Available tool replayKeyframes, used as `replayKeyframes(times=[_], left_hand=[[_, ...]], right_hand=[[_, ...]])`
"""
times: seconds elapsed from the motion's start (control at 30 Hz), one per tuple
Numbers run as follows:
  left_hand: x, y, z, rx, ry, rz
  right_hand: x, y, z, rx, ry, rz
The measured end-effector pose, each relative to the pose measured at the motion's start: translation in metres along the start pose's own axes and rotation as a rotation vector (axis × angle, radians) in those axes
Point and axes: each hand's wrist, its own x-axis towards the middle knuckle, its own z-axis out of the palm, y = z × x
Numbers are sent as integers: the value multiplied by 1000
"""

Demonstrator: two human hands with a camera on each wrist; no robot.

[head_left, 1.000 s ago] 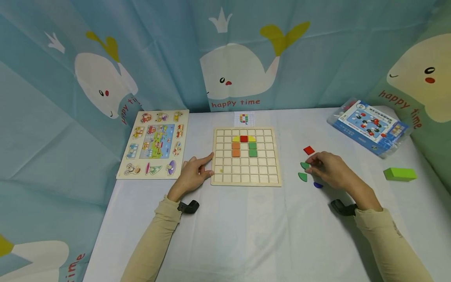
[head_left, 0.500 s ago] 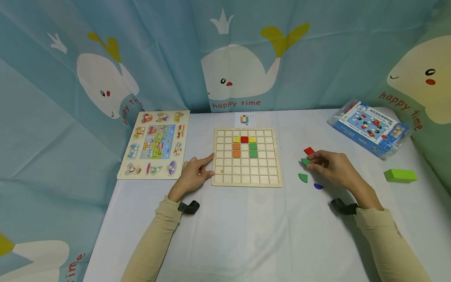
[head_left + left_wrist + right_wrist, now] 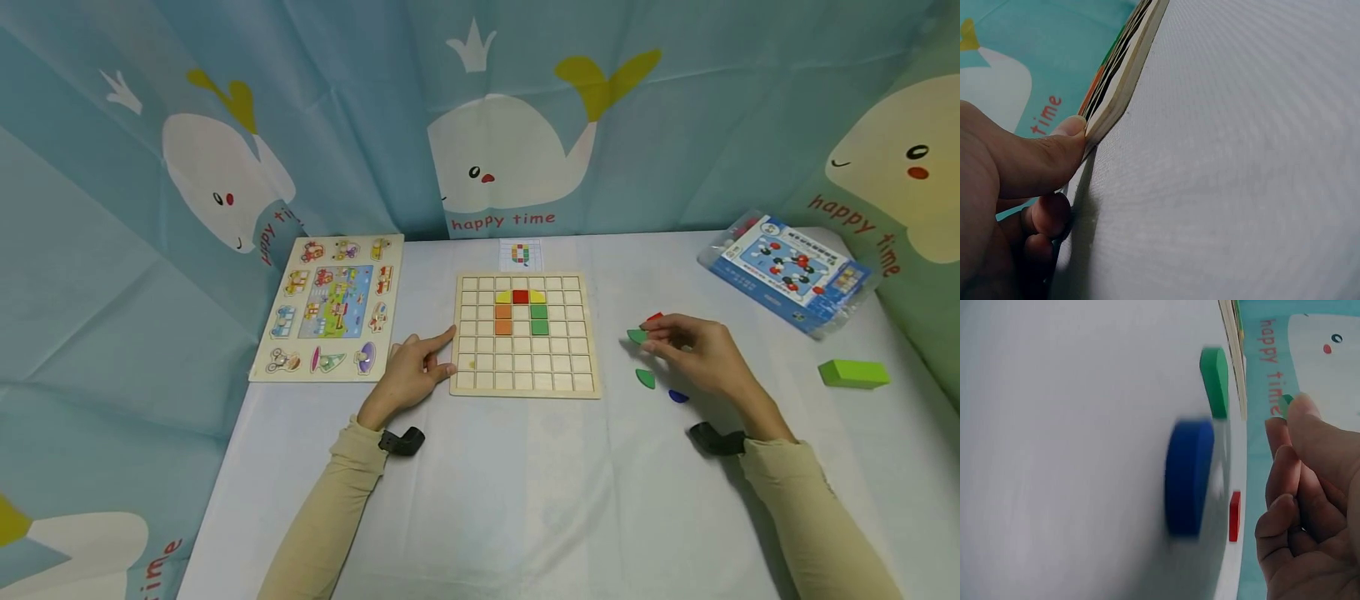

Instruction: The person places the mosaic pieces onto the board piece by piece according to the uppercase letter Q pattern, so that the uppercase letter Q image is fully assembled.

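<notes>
A square wooden grid board point(image 3: 525, 364) lies mid-table with yellow, red, orange and green pieces forming an arch in its upper cells. My left hand point(image 3: 408, 372) touches the board's left edge with index finger and thumb; in the left wrist view the thumb point(image 3: 1047, 153) presses at the corner. My right hand point(image 3: 697, 354) pinches a green quarter-circle piece point(image 3: 636, 336) above the table, right of the board. Below it lie another green quarter-circle point(image 3: 645, 378) and a small blue rounded piece point(image 3: 678, 396). A red piece point(image 3: 655, 316), partly hidden by the fingers, lies behind.
A small pattern card point(image 3: 521, 255) lies behind the board. To the left is a picture puzzle board point(image 3: 384, 321). On the right are a blue bagged box point(image 3: 787, 267) and a light green block point(image 3: 854, 373). A whale-print curtain point(image 3: 360, 150) closes off the back.
My right hand has lifted the green quarter-circle piece from among the loose pieces and shifted slightly left with it. The left hand stays at the board's edge.
</notes>
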Motion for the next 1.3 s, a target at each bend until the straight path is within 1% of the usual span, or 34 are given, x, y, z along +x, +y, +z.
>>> replayKeyframes(times=[0.13,0.33,0.5,0.8,0.97,1.3], left_hand=[[0,0,0,0,0,3],[0,-4,2,5,8,17],[1,-5,2,4,8,16],[1,-3,0,1,4,23],[0,-2,0,4,9,32],[0,-3,0,8,11,13]], right_hand=[[4,-6,8,35,-10,-14],[10,-15,18,56,-27,-35],[18,-23,27,90,-58,-49],[35,-41,45,77,-112,-52],[44,-49,55,106,-129,-65],[59,-70,79,141,-203,-144]])
